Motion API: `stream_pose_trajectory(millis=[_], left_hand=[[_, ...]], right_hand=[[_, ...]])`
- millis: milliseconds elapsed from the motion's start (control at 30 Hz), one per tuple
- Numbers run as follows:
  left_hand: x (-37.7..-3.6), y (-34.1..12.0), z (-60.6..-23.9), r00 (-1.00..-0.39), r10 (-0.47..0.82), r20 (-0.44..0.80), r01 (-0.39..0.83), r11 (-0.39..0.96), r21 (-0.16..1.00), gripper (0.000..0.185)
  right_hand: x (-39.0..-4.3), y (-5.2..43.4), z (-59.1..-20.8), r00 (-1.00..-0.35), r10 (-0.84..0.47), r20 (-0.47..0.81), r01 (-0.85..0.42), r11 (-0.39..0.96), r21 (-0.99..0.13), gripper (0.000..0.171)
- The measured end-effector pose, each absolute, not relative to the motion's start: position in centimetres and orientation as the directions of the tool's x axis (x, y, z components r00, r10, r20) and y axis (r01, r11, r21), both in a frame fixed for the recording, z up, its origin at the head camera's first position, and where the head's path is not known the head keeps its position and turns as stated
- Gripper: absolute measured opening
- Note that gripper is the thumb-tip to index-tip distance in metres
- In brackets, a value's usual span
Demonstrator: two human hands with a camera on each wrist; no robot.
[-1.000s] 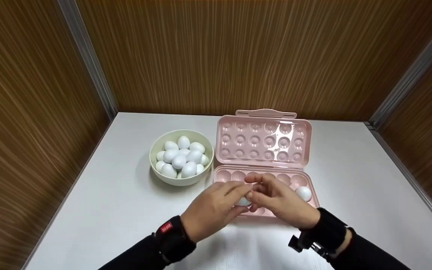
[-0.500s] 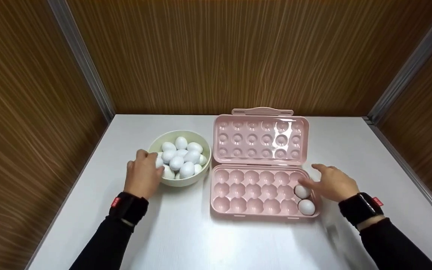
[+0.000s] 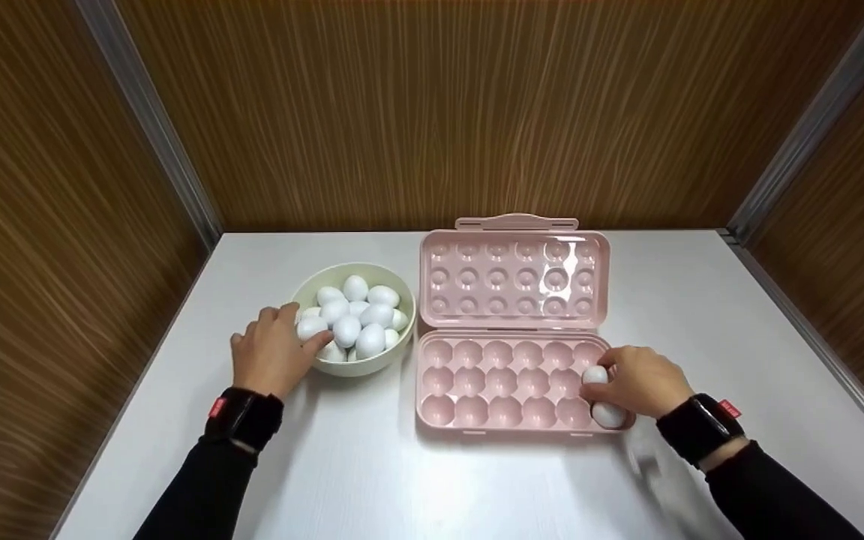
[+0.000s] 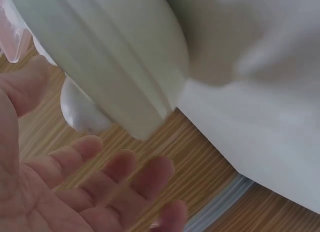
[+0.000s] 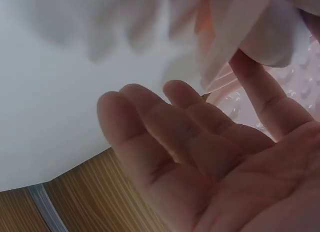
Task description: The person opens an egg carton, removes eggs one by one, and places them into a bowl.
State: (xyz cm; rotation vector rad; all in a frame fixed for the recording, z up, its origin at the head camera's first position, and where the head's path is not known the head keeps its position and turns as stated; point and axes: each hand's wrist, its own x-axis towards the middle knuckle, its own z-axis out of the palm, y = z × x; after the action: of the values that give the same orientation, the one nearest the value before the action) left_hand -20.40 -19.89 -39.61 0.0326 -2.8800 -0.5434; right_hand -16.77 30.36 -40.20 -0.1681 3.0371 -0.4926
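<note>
My left hand [image 3: 271, 354] is at the left side of a pale green bowl [image 3: 361, 367] heaped with white eggs [image 3: 347, 331]. Its thumb and fingers are spread around an egg [image 3: 312, 328] near the rim; in the left wrist view a gap shows between the fingers and that egg [image 4: 82, 109]. Over the right end of a pink egg carton [image 3: 507, 430], my right hand [image 3: 646, 381] pinches an egg [image 3: 595, 375] between thumb and index finger, in the middle row. The right wrist view shows the index finger against this egg [image 5: 277, 34], other fingers loosely extended. Another egg [image 3: 609, 415] sits in the front right cup.
The carton's lid [image 3: 514, 281] stands open behind its base, left of the right hand. Both lie on a white table [image 3: 372, 457], bowl close to the carton's left side. Wood-grain panels [image 3: 477, 112] enclose the table at the back and sides.
The hands, together over the carton a second ago, have parted: left to the bowl, right to the carton's right end. A second egg now sits there. The right thumb and index finger have closed on one.
</note>
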Motion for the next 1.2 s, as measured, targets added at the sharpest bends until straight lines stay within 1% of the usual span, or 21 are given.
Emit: stream_pose_trajectory(millis=[100, 167, 300, 400, 467, 533, 633, 667, 733, 833, 900, 1000, 1067, 1133, 1200], left_hand=[[-19.5, -21.0, -39.5, -0.981, -0.069, 0.179, -0.002, 0.937, 0.348, 0.080], [-19.0, -21.7, -39.5, -0.984, -0.072, 0.160, -0.013, 0.941, 0.339, 0.082], [-18.0, -22.4, -39.4, -0.986, -0.086, 0.143, -0.035, 0.945, 0.326, 0.084], [-17.2, -21.8, -39.0, -0.980, -0.085, 0.177, -0.022, 0.943, 0.331, 0.084], [-16.5, -20.5, -38.5, -0.973, -0.062, 0.223, 0.021, 0.936, 0.351, 0.084], [-15.8, -18.4, -37.9, -0.962, -0.020, 0.274, 0.085, 0.926, 0.367, 0.085], [-14.3, -14.3, -36.9, -0.928, 0.106, 0.358, 0.232, 0.914, 0.332, 0.086], [-13.7, -12.9, -36.6, -0.910, 0.163, 0.381, 0.292, 0.905, 0.309, 0.086], [-12.5, -10.3, -36.3, -0.856, 0.287, 0.431, 0.415, 0.878, 0.238, 0.084], [-11.2, -7.3, -36.4, -0.729, 0.447, 0.519, 0.583, 0.803, 0.127, 0.080], [-10.8, -6.0, -36.8, -0.633, 0.505, 0.587, 0.650, 0.758, 0.050, 0.077], [-10.8, -4.9, -37.6, -0.513, 0.526, 0.678, 0.700, 0.713, -0.024, 0.070], [-10.9, -4.5, -38.0, -0.462, 0.517, 0.721, 0.714, 0.699, -0.043, 0.063], [-11.0, -4.3, -38.3, -0.436, 0.506, 0.745, 0.719, 0.693, -0.051, 0.057], [-11.1, -4.3, -38.5, -0.432, 0.501, 0.749, 0.722, 0.691, -0.045, 0.051]], right_hand=[[-17.0, 30.1, -40.1, -0.990, -0.137, -0.017, -0.125, 0.937, -0.325, 0.033], [-17.3, 30.1, -40.1, -0.988, -0.152, -0.006, -0.141, 0.929, -0.342, 0.027], [-17.6, 30.5, -39.6, -0.987, -0.156, 0.036, -0.158, 0.913, -0.375, 0.029], [-17.7, 30.6, -38.7, -0.988, -0.131, 0.080, -0.152, 0.896, -0.416, 0.034], [-17.7, 30.1, -38.0, -0.986, -0.128, 0.109, -0.164, 0.869, -0.468, 0.035], [-17.5, 29.2, -37.4, -0.982, -0.153, 0.109, -0.188, 0.810, -0.555, 0.037], [-16.7, 26.8, -36.8, -0.961, -0.261, 0.085, -0.245, 0.674, -0.697, 0.039], [-16.4, 25.8, -36.6, -0.952, -0.296, 0.082, -0.262, 0.643, -0.719, 0.037], [-15.5, 23.8, -36.3, -0.920, -0.387, 0.060, -0.280, 0.543, -0.791, 0.035], [-14.3, 21.2, -36.0, -0.870, -0.489, 0.064, -0.303, 0.428, -0.852, 0.029], [-13.6, 20.0, -36.0, -0.839, -0.537, 0.081, -0.308, 0.348, -0.885, 0.027], [-12.9, 19.1, -36.1, -0.820, -0.565, 0.093, -0.296, 0.279, -0.914, 0.025], [-12.7, 18.9, -36.1, -0.814, -0.576, 0.079, -0.267, 0.249, -0.931, 0.025], [-12.7, 18.9, -36.3, -0.803, -0.593, 0.056, -0.232, 0.225, -0.946, 0.027], [-12.8, 19.1, -36.5, -0.789, -0.613, 0.045, -0.230, 0.227, -0.946, 0.032]])
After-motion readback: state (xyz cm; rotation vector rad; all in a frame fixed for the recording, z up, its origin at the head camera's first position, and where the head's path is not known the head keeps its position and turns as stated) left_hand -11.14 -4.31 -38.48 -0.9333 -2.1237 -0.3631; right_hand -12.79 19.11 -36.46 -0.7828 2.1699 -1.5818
